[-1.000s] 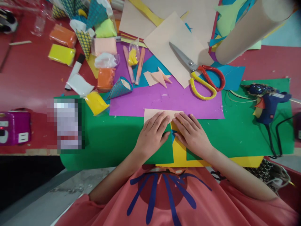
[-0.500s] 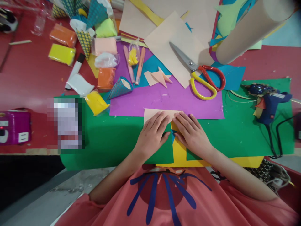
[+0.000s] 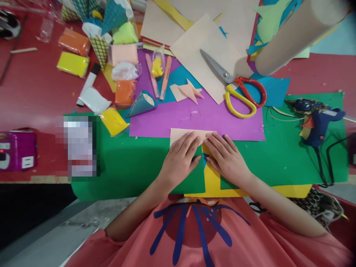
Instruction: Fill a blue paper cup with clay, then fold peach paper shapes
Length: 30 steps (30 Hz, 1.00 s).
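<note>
A pale peach piece of paper (image 3: 178,134) lies at the middle of the table's near side, its lower part covered by my hands. My left hand (image 3: 182,157) rests flat on its left part, fingers stretched forward. On its right part lies my right hand (image 3: 229,157), also flat with fingers out. The two hands' fingertips nearly meet over the paper. Under them are a green sheet (image 3: 133,159) and a yellow sheet (image 3: 213,181). Just beyond is a purple sheet (image 3: 167,118).
Scissors (image 3: 226,76) with red and yellow handles lie beyond my right hand. A blue glue gun (image 3: 318,124) with its cord sits at the right. A peach paper roll (image 3: 294,39) lies at the back right. Several clay packs (image 3: 125,92) and a blurred-out rectangle (image 3: 80,146) are at the left.
</note>
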Each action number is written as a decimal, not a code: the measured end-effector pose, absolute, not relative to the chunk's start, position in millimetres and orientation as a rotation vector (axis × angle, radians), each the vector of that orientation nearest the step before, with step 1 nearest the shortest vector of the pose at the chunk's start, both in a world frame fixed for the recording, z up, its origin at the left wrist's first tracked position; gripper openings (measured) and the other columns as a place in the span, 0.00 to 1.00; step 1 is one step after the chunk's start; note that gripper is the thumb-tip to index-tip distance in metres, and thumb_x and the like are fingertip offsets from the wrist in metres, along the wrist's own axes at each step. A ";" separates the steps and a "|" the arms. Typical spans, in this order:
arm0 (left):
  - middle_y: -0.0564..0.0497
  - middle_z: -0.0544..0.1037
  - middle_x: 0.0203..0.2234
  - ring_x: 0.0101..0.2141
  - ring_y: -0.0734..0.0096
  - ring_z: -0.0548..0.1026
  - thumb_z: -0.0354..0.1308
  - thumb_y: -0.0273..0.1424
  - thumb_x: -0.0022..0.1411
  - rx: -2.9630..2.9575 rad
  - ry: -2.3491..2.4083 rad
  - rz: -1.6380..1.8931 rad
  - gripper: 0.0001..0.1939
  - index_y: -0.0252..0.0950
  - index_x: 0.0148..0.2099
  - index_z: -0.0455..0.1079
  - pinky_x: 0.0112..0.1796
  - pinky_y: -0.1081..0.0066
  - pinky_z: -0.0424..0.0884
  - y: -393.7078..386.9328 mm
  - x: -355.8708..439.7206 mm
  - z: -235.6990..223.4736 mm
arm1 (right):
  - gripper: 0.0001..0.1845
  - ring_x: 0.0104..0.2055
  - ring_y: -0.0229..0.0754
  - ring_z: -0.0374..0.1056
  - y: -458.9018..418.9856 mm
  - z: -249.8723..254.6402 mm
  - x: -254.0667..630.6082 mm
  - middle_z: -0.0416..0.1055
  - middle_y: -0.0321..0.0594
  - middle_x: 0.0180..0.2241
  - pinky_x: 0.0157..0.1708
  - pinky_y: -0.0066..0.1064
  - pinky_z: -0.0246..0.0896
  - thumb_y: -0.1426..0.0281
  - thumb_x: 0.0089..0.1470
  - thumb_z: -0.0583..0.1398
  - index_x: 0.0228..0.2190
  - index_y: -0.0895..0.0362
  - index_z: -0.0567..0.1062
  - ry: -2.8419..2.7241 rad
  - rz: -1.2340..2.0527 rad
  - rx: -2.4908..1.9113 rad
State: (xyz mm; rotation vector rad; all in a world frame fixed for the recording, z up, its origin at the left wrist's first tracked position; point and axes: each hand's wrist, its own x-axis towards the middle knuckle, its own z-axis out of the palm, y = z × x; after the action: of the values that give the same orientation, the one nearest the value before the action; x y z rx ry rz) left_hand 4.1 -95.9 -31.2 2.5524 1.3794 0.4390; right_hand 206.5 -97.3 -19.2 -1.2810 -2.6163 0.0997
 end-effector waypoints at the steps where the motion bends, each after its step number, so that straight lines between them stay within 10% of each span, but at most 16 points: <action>1: 0.37 0.69 0.59 0.61 0.55 0.65 0.47 0.37 0.69 2.556 1.380 0.440 0.26 0.31 0.65 0.59 0.58 0.59 0.63 -95.8 4.2 -31.2 | 0.24 0.63 0.51 0.62 -97.3 -19.2 206.5 0.68 0.53 0.58 0.61 0.45 0.59 0.67 0.63 0.54 0.56 0.66 0.68 -2.616 0.098 -1.279; 30: 0.40 0.68 0.60 0.62 0.60 0.64 0.42 0.24 0.68 2.419 1.173 0.358 0.26 0.32 0.66 0.56 0.60 0.57 0.65 -80.4 -10.7 -14.0 | 0.27 0.60 0.51 0.62 -96.5 -19.1 206.4 0.69 0.55 0.55 0.61 0.47 0.60 0.66 0.63 0.52 0.61 0.64 0.63 -2.507 0.254 -1.423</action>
State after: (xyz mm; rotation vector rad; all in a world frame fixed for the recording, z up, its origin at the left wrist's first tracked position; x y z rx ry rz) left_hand -10.7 -80.4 -14.0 2.4191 1.1733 0.3578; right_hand 206.4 -96.5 -19.1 -1.4230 -2.5072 0.2542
